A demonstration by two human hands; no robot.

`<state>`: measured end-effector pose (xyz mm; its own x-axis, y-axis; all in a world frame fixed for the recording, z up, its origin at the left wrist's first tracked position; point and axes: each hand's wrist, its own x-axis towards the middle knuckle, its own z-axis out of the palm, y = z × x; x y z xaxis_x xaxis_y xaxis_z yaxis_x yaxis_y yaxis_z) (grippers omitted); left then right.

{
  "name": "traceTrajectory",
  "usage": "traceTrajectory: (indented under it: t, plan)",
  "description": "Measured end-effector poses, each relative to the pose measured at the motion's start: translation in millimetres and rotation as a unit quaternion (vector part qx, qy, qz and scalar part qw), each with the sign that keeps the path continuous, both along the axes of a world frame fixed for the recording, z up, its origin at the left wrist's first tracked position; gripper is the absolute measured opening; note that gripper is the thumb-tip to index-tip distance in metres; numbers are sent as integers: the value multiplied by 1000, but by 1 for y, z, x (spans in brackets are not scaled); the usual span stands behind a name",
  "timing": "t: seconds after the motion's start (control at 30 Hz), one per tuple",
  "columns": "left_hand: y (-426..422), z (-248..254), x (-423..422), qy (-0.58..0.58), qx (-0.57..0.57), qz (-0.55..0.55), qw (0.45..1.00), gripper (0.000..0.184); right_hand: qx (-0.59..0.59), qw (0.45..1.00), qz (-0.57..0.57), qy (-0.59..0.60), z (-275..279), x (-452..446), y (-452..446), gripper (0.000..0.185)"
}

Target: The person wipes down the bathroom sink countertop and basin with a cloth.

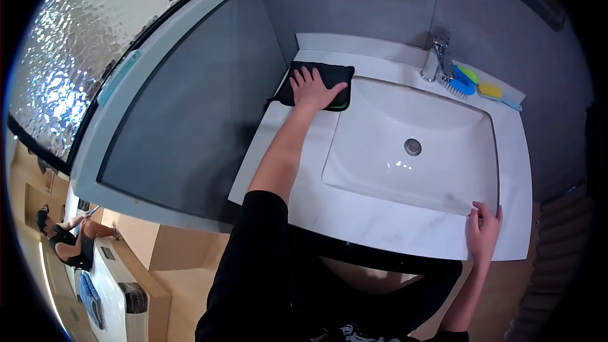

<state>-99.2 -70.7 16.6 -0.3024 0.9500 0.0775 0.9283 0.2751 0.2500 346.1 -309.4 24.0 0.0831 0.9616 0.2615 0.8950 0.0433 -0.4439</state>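
My left hand [311,92] lies flat with fingers spread on a flat black rectangular item [341,73], which looks like a folded cloth or a soft pouch. The black item rests on the back left corner of the white marble-look counter [304,171], its right edge at the sink's rim. A small dark tab sticks out at its left. At the front right corner of the white sink [373,145], my right hand [484,231] touches the counter, its fingers loosely bent and apart, holding nothing that I can see.
Behind the sink stands a chrome faucet [434,60]. To its right lie a blue brush [460,83], a green item [467,73] and a yellow-headed brush [489,91]. A grey partition [183,101] borders the counter's left. Far left, another person [73,240] sits on a white mattress [114,288].
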Motion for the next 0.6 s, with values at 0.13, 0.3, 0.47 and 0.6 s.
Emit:
traceTrajectory:
  t: [0.13,0.3,0.47,0.6]
  plan:
    - [36,-9,-14,20,62,-4,998,98,-12,1000,-11,2,6,-2,3,22]
    - [75,-8,-24,33,63,-20,997,96,-32,999,-19,12,10,-7,6,20]
    - [88,-2,-23,22,41,15,999,95,-44,999,-22,10,9,-5,7,21]
    - [79,0,-18,37,52,29,998,92,-39,999,-19,10,8,-4,7,21]
